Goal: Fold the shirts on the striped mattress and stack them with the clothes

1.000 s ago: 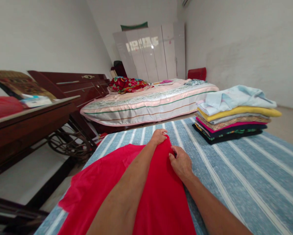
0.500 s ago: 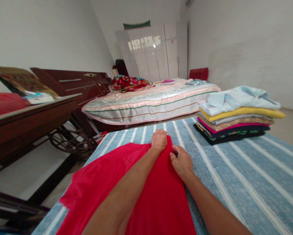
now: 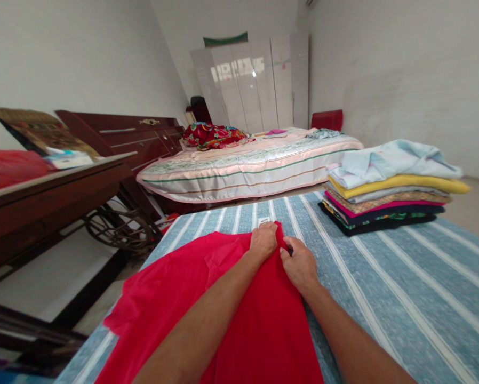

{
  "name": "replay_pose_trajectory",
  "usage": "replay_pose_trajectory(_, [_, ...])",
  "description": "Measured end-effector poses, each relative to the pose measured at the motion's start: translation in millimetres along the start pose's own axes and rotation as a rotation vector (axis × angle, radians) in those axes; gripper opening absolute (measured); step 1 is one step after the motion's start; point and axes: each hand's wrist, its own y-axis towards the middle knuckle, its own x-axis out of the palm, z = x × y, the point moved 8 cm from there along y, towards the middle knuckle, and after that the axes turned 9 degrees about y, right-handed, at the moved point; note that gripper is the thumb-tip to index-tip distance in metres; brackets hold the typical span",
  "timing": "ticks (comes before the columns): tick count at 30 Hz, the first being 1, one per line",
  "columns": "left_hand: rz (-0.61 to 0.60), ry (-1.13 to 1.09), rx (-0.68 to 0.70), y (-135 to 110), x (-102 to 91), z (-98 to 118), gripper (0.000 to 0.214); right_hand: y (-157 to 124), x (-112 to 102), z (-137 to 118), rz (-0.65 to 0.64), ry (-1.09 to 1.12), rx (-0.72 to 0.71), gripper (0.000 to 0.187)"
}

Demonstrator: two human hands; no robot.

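A red shirt (image 3: 175,282) lies spread over the blue striped bed cover (image 3: 355,298), its sleeve reaching out to the left. My left hand (image 3: 264,240) is closed on the shirt's far edge, near a small white tag that shows just beyond the knuckles. Beside it, my right hand (image 3: 300,262) pinches the right edge of the same shirt between thumb and fingers. Both forearms cross over the cloth, and the left one hides part of it.
To the right stands a stack of folded clothes (image 3: 387,197). A second bed (image 3: 247,170) with a red floral blanket (image 3: 215,136) is beyond. On the left is a wooden sewing-machine table (image 3: 55,184) holding a red bag (image 3: 13,169).
My left hand has shifted slightly toward me and right along the shirt's edge, and the white tag has come into sight. My right hand keeps its pinch.
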Motion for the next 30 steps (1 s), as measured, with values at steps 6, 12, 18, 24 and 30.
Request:
replay_pose_trajectory(6, [0.004, -0.031, 0.009, -4, 0.2, 0, 0.029, -2, -1, -5, 0.021, -0.037, -0.038, 0.031])
replay_pose_trajectory(12, [-0.015, -0.069, 0.077, -8, 5.4, 1, 0.033, -6, 3, -22, -0.018, -0.14, -0.189, 0.028])
replay_pose_trajectory(18, [-0.043, -0.099, 0.095, -9, 9.5, 1, 0.038, -6, 1, -18, -0.042, -0.242, -0.123, 0.026])
replay_pose_trajectory(24, [-0.103, -0.156, -0.036, -1, -4.6, 1, 0.029, -6, 3, -16, -0.079, -0.272, -0.076, 0.023])
replay_pose_trajectory(30, [-0.106, -0.343, -0.241, 23, -10.4, 9, 0.016, 0, -2, -10, -0.044, -0.156, -0.046, 0.021])
